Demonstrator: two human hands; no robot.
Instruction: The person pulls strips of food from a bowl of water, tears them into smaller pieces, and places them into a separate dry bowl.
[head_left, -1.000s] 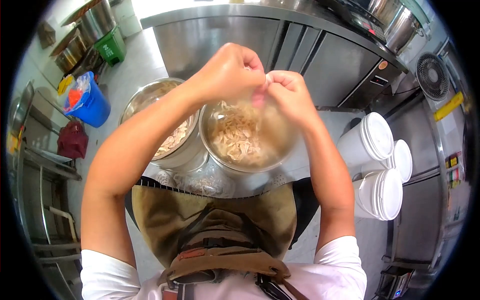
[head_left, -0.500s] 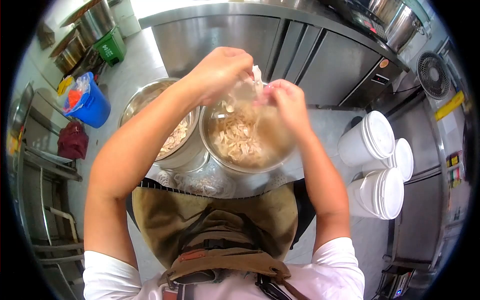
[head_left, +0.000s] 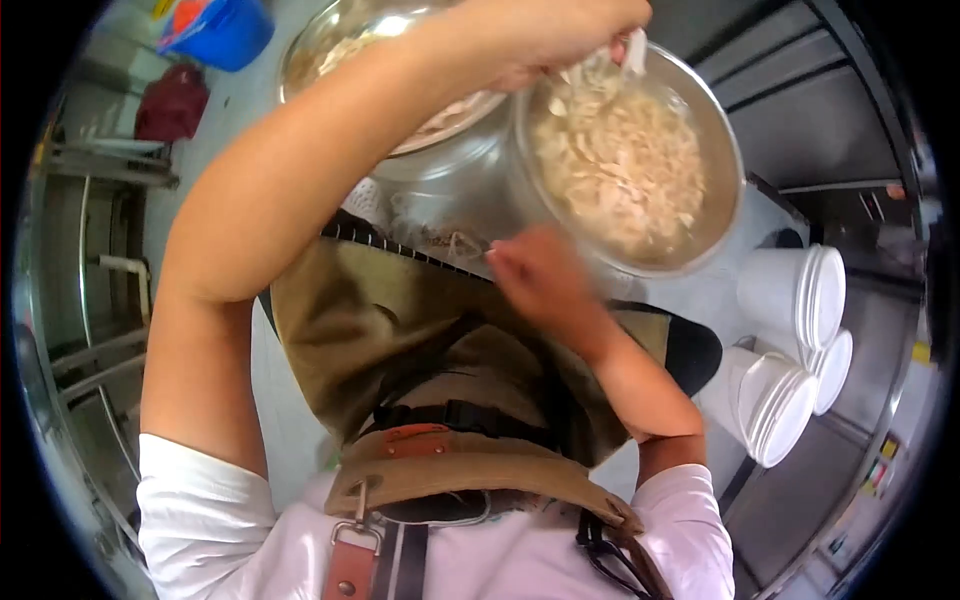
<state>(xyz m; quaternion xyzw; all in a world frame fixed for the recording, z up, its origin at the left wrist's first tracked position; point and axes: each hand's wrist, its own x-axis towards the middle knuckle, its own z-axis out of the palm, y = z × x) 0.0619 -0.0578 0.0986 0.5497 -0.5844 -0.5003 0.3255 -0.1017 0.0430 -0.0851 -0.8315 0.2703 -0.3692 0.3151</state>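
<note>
My left hand [head_left: 575, 40] is closed on a limp, pale strip of food [head_left: 634, 52], held over the near-left rim of a metal pot [head_left: 733, 190]. Many pale, thin food pieces [head_left: 640, 175] lie in cloudy liquid in that pot. My right hand [head_left: 545, 275], partly blurred, hovers below the pot and above my apron [head_left: 400, 310]. Its fingers are curled together; anything between them is too small to make out. Beside its fingertips is a clear plastic bag [head_left: 440, 235] with bits inside. A second metal bowl [head_left: 300, 60] with similar pieces sits at the left, partly behind my left forearm.
Several white lidded buckets [head_left: 785, 300] stand on the floor at the right. A blue bin [head_left: 225, 35] and a dark red bag [head_left: 172, 103] are at the upper left. Metal racks [head_left: 110, 250] line the left side; steel cabinets [head_left: 800, 120] are at the upper right.
My right hand has come away from my left and down toward my lap, beside the plastic bag. My left hand still holds a pale strip. The view has tilted down and turned.
</note>
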